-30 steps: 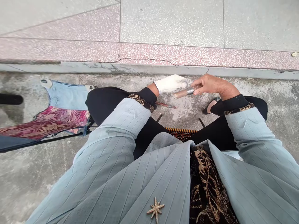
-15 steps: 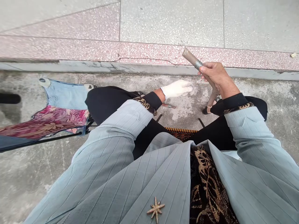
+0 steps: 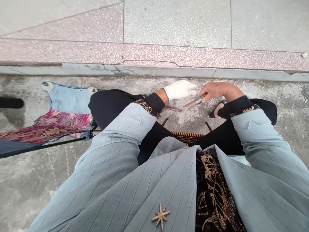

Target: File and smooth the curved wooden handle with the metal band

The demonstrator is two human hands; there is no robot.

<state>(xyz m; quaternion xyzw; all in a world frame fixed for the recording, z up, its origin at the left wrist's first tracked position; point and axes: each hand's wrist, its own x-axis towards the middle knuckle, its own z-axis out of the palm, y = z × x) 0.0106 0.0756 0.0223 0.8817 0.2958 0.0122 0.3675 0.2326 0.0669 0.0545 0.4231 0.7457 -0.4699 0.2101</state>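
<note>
My right hand (image 3: 216,91) is bare and closed around a brownish wooden stick (image 3: 190,105). The stick's cut end points down and to the left, while its other end is hidden by the hand. Silvery wire (image 3: 198,101) is wound round the stick beside my fingers. My left hand (image 3: 181,90) wears a white knit glove, its fingers curled together close to the right hand. It pinches fine wire, though the strand itself hardly shows now. Beneath the hands, a slim reddish-brown object (image 3: 173,109) lies on the concrete; its kind is unclear.
A folding seat with blue and floral fabric (image 3: 65,120) stands on the left. A low step edge (image 3: 154,69) runs across ahead, with speckled tiles beyond. Between my black-trousered knees shows a woven seat edge (image 3: 187,138). My shoe (image 3: 216,111) rests on the right.
My right hand has lowered and turned the stick, so its cut end swung from pointing up to pointing down-left. The gloved hand shifted slightly left, and the hands are now closer together.
</note>
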